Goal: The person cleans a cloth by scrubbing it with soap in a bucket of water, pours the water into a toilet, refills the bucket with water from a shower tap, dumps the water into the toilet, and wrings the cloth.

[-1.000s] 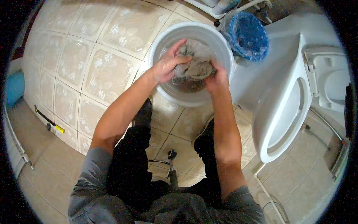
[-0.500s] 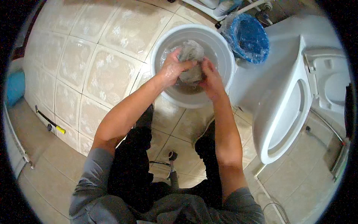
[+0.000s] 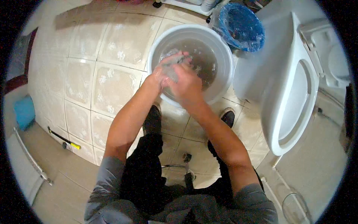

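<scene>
Grey cloth [image 3: 170,72], held mid-basin a moment ago, now bunched over left side of white basin [image 3: 224,61], upper centre of frame. Right hand [image 3: 185,83] has crossed toward left hand [image 3: 158,73]; both grips closed on cloth. Likely squeezing.

Logged from my remote feed: one floor of cream tiles [image 3: 123,44], patterned with pale floral motifs; one blue bin [image 3: 250,43], clear plastic about its edge, beside a white bathroom fixture [image 3: 268,74] with an oval opening; one white rack [image 3: 186,6] at the top edge, on dark casters; one light blue container [image 3: 24,112], far left; one black rod [image 3: 67,140] with a yellow end, lying near it; one pale rail [image 3: 30,156], lower left; one dark-headed fitting [image 3: 187,158], lower centre, its type unclear to me
</scene>
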Available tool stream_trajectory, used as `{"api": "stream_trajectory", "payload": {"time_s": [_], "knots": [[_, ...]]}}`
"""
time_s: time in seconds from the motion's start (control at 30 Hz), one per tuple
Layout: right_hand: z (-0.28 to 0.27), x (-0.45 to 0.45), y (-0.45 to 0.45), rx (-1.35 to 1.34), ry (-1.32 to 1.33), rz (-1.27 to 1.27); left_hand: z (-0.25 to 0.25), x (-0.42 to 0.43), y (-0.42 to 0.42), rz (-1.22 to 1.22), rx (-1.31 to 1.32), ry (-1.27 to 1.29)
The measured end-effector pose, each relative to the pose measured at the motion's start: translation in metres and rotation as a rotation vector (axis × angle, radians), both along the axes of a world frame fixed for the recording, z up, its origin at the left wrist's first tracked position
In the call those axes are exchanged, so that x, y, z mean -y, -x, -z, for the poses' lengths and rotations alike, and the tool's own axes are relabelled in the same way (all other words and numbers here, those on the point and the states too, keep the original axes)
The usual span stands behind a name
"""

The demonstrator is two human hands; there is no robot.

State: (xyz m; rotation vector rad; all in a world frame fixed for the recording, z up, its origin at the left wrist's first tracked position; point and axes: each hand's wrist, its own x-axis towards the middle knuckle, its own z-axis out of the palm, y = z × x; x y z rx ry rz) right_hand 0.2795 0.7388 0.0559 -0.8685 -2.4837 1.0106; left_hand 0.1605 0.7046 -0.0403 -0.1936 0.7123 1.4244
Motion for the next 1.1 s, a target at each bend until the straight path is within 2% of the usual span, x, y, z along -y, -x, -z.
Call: {"api": "stream_trajectory", "payload": {"time_s": [0.03, 0.07, 0.1, 0.17, 0.2, 0.27, 0.3, 0.33, 0.37, 0.4, 0.43, 0.47, 0.5, 0.53, 0.57, 0.6, 0.63, 0.73, 0.87, 0.93, 0.97, 1.03, 1.07, 1.1], "knots": [[-0.003, 0.005, 0.001, -0.003, 0.053, -0.002, 0.006, 0.002, 0.008, 0.133, -0.158, -0.041], [-0.005, 0.008, 0.002, -0.007, 0.108, -0.007, 0.035, 0.008, 0.001, 0.156, -0.166, -0.036], [0.0, 0.006, 0.004, -0.016, 0.114, 0.016, 0.076, 0.017, -0.011, 0.116, -0.777, -0.186], [0.022, -0.008, 0.01, 0.051, 0.225, 0.255, 0.092, 0.02, -0.019, 0.075, -1.382, -0.36], [0.04, -0.017, 0.01, 0.051, 0.228, 0.263, 0.075, 0.017, -0.024, 0.03, -1.206, -0.227], [0.074, -0.045, 0.008, 0.173, 0.389, 0.512, 0.027, 0.001, -0.026, -0.055, -0.855, 0.013], [0.074, -0.053, 0.005, 0.164, 0.386, 0.522, 0.002, -0.004, -0.026, -0.094, -0.679, 0.131], [0.075, -0.062, -0.001, 0.291, 0.42, 0.544, -0.015, -0.007, -0.026, -0.132, -0.499, 0.253], [0.076, -0.071, -0.006, 0.417, 0.456, 0.565, -0.022, -0.009, -0.024, -0.168, -0.319, 0.374], [0.092, -0.074, -0.013, 0.415, 0.462, 0.572, -0.01, -0.004, -0.022, -0.159, -0.322, 0.376], [0.119, -0.073, -0.024, 0.365, 0.29, 0.576, 0.011, 0.006, -0.021, -0.022, -0.963, 0.419], [0.124, -0.072, -0.028, 0.313, 0.118, 0.579, 0.012, 0.009, -0.021, 0.134, -1.604, 0.424], [0.127, -0.068, -0.037, 0.312, 0.122, 0.59, 0.013, 0.014, -0.026, 0.19, -1.906, 0.317], [0.13, -0.061, -0.047, 0.42, -0.114, 0.38, 0.015, 0.012, -0.031, 0.197, -1.91, 0.311], [0.129, -0.057, -0.051, 0.52, -0.35, 0.163, 0.016, 0.008, -0.036, 0.406, -2.149, 0.242], [0.129, -0.057, -0.049, 0.518, -0.346, 0.166, 0.015, 0.005, -0.04, 0.63, -2.373, 0.167], [0.129, -0.057, -0.046, 0.473, -0.377, 0.133, 0.016, 0.001, -0.039, 0.793, -2.361, 0.12], [0.142, -0.054, -0.041, 0.443, -0.365, 0.106, 0.048, -0.008, -0.034, 0.873, -2.499, 0.094], [0.156, -0.057, -0.038, 0.507, -0.234, 0.123, 0.044, -0.011, -0.03, 0.985, -2.427, 0.101], [0.164, -0.058, -0.038, 0.493, -0.206, 0.12, 0.035, -0.016, -0.033, 1.369, -2.188, 0.336], [0.164, -0.058, -0.036, 0.482, -0.179, 0.107, 0.032, -0.021, -0.031, 1.368, -2.187, 0.348], [0.162, -0.058, -0.034, 0.575, -0.251, 0.11, 0.026, -0.035, -0.026, 2.002, -1.817, 0.24], [0.158, -0.06, -0.034, 0.671, -0.328, 0.119, 0.024, -0.031, -0.026, 1.999, -1.824, 0.239], [0.147, -0.062, -0.033, 0.67, -0.335, 0.123, 0.025, -0.02, -0.027, 1.572, -1.963, 0.243]]}}
